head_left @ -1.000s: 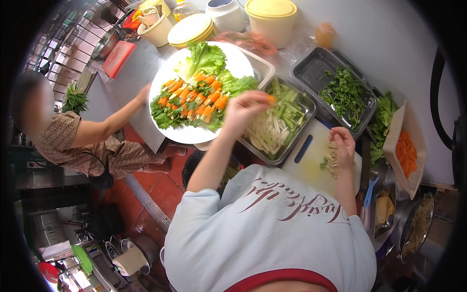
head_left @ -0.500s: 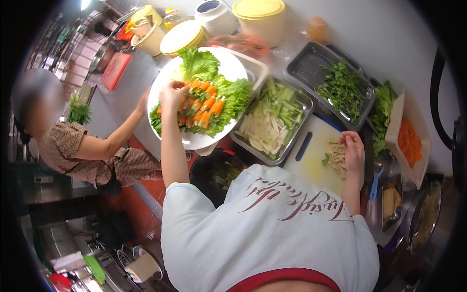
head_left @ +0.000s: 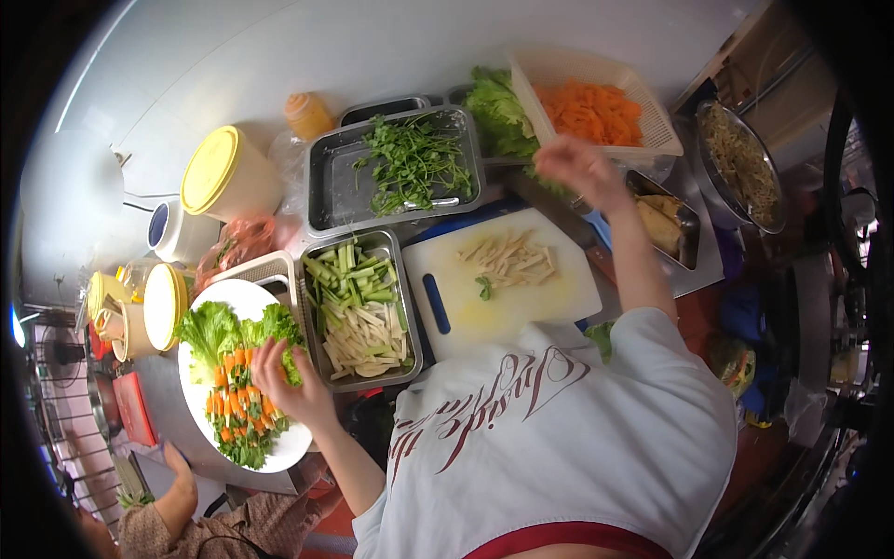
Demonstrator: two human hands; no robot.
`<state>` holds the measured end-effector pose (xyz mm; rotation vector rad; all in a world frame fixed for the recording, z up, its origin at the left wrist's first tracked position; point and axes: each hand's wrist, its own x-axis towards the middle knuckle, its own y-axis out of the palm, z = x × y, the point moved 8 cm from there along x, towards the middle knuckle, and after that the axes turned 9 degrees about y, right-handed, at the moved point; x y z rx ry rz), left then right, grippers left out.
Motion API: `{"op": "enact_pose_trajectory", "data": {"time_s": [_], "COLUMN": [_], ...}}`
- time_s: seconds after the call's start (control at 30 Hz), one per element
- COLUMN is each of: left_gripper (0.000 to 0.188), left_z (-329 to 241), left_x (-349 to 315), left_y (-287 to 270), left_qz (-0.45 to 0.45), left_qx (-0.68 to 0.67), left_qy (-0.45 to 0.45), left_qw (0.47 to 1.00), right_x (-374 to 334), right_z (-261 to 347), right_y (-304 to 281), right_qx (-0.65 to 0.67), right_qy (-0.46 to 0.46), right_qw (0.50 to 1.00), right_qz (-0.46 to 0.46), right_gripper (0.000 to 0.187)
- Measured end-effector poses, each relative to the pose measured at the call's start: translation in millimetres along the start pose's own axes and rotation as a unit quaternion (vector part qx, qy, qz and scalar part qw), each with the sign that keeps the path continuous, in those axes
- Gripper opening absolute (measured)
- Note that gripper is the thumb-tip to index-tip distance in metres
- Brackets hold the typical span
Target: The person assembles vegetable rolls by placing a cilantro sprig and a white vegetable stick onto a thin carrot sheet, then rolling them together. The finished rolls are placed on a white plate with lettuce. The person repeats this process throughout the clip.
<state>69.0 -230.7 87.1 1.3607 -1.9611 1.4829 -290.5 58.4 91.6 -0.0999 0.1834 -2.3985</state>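
My left hand (head_left: 291, 384) is at the right edge of a white oval plate (head_left: 291, 449), its fingers apart with nothing visible in them. On the plate lie rows of small rolls (head_left: 244, 402) with orange carrot, pale sticks and green leaves, bordered by lettuce leaves (head_left: 207, 328). My right hand (head_left: 591, 175), slightly blurred, hangs in front of a cream basket (head_left: 663, 140) of cut carrot (head_left: 591, 112), fingers loosely spread toward the lettuce (head_left: 498, 112). Below it, pale strips (head_left: 507, 259) and a small green leaf rest on a white cutting board (head_left: 503, 321).
A metal tray (head_left: 416, 359) holds cucumber and pale sticks; another (head_left: 321, 200) holds green herbs. A knife (head_left: 549, 210) lies beside the board. Tubs with yellow lids (head_left: 211, 170) stand far left. A bowl of shredded food (head_left: 740, 163) is at right. Another person (head_left: 223, 531) is lower left.
My view has turned to the right. My left hand has drawn back from the rolls to the plate's edge. My right hand has left the board and risen toward the carrot basket.
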Motion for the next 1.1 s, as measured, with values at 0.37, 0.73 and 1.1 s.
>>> {"op": "enact_pose_trajectory", "data": {"time_s": [0.37, 0.73, 1.1], "left_gripper": [0.013, 0.011, 0.008], "left_z": [-72.0, -44.6, -45.3], "left_x": [-48.4, -87.4, -90.7], "left_y": [78.8, 97.7, 110.5], "left_qz": [0.136, 0.134, 0.191], "left_qx": [-0.217, -0.341, -0.38], "left_qy": [-0.036, -0.184, -0.22], "left_qw": [0.966, 0.912, 0.878], "right_x": [73.3, 62.0, 72.1], "right_z": [-109.3, -153.8, -104.1], "right_y": [-234.8, -268.6, -295.4], "right_qx": [-0.552, -0.531, -0.28], "right_qy": [0.27, 0.412, 0.289], "right_qw": [0.771, 0.725, 0.893], "right_qz": [-0.169, -0.149, -0.203], "right_gripper": [0.061, 0.041, 0.032]}}
